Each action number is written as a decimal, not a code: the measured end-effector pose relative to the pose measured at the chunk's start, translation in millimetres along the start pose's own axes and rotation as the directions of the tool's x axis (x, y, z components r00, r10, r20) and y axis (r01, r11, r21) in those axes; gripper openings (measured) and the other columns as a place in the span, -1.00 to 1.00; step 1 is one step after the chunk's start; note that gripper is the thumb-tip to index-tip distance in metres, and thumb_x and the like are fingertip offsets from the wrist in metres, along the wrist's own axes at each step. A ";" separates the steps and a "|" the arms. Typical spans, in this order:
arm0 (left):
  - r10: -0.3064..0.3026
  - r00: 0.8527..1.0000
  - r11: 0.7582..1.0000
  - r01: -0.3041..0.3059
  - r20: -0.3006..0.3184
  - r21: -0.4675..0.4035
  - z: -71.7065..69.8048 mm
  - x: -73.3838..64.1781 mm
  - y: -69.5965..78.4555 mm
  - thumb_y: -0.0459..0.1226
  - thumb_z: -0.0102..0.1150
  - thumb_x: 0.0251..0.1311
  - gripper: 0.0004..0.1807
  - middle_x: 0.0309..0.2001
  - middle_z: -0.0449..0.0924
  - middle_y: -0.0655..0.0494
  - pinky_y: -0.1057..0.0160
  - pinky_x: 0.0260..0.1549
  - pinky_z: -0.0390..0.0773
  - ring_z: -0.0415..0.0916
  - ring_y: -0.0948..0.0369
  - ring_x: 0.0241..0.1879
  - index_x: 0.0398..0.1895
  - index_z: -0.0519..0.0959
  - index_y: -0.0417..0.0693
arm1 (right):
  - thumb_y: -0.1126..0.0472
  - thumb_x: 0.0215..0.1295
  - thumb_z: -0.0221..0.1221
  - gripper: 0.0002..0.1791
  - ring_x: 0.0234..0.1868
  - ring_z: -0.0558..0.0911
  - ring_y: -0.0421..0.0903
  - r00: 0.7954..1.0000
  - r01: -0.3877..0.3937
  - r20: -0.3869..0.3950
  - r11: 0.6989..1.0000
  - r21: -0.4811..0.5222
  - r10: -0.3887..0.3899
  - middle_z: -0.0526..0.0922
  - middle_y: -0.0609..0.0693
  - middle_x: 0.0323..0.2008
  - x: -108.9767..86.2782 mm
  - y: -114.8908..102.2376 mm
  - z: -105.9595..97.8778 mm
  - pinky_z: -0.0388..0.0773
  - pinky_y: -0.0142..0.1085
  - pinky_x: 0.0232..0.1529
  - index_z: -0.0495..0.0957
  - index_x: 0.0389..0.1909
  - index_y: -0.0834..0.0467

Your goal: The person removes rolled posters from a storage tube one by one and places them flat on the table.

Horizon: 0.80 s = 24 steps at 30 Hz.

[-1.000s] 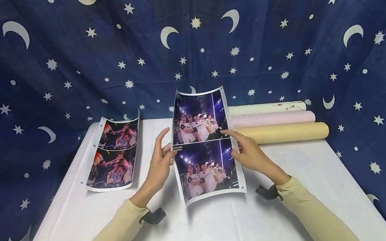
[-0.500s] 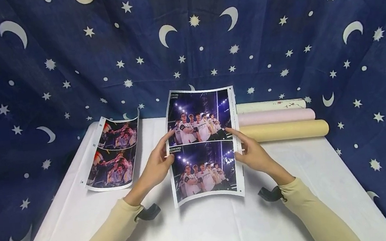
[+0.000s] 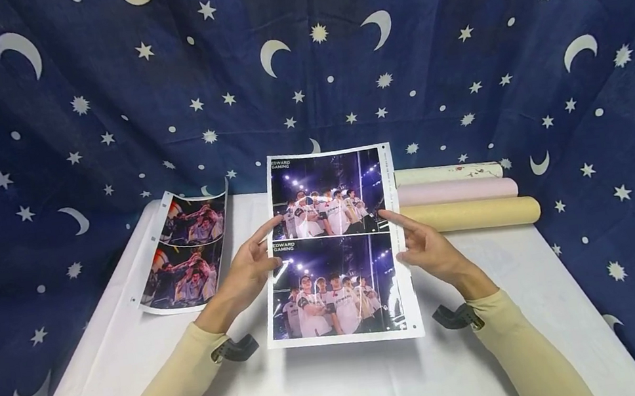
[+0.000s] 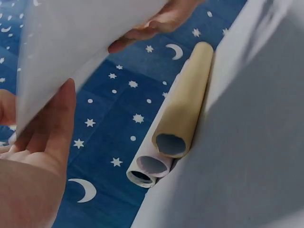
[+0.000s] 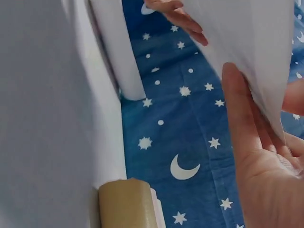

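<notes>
A printed photo sheet point(image 3: 337, 288) with two near-identical group pictures and white borders is held up above the table. My left hand point(image 3: 246, 273) grips its left edge, thumb and index finger on the front, other fingers behind. At the right edge, my right hand point(image 3: 433, 250) pinches it the same way. Both wrist views show the sheet's plain white back, with the left hand point(image 4: 42, 142) and the right hand point(image 5: 261, 147) each bent round an edge. To the left on the table lies another photo sheet point(image 3: 188, 260), its edges curling up.
Three rolls lie side by side at the back right: yellow point(image 3: 474, 215), pink point(image 3: 465, 190) and a cream patterned one point(image 3: 451, 173). A white cloth covers the table point(image 3: 341, 393). Behind it hangs a dark blue curtain point(image 3: 430, 98) with moons and stars.
The held photo sheet has turned to face the camera more squarely, flattened and come nearer. Both hands have moved slightly apart with it. The other sheet and the rolls stay put.
</notes>
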<state>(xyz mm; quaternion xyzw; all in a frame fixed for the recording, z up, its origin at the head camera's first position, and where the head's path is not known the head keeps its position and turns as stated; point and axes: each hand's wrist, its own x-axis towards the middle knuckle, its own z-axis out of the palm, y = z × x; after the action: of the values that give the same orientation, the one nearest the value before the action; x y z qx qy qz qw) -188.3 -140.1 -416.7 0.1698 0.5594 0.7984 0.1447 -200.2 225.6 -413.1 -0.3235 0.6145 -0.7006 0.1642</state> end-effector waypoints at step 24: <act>0.391 0.908 0.406 -0.026 -0.148 0.914 -18.9 -3.5 -3.1 -0.47 0.26 0.08 -0.38 -0.01 0.48 -0.16 0.16 -0.24 0.43 0.39 0.06 -0.26 0.29 0.46 -0.15 | 0.53 0.23 0.14 -0.26 0.20 0.54 0.29 0.944 -0.225 -0.313 0.904 -0.365 0.109 0.35 0.24 0.29 31.0 25.7 34.3 0.69 -0.32 -0.16 0.25 0.43 0.09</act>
<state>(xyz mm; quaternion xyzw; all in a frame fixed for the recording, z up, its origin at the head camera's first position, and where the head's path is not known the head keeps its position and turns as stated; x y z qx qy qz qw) -193.2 -156.5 -426.0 0.1495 0.8854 0.4063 -0.1691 -204.8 175.3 -428.9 -0.1914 0.7860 -0.5843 0.0652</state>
